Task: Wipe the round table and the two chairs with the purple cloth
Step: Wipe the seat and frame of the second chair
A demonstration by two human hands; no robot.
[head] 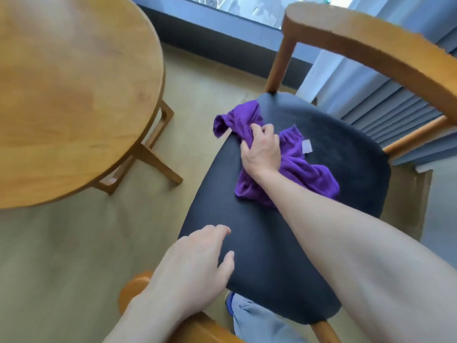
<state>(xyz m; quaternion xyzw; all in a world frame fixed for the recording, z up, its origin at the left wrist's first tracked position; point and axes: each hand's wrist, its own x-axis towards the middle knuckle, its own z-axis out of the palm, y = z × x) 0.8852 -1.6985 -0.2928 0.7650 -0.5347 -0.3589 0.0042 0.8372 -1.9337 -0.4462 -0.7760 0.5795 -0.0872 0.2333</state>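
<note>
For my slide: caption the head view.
Right hand grips purple cloth on the chair's dark seat; left hand open.

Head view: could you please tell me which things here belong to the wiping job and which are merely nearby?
Job:
purple cloth, gripped by the right hand
chair with dark seat
round table
left hand, open at the seat's edge

Nearby:
grey curtain
window

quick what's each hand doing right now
Left hand: open, fingers relaxed over the chair seat, holding nothing.
Right hand: fingers gripping the purple cloth.
</note>
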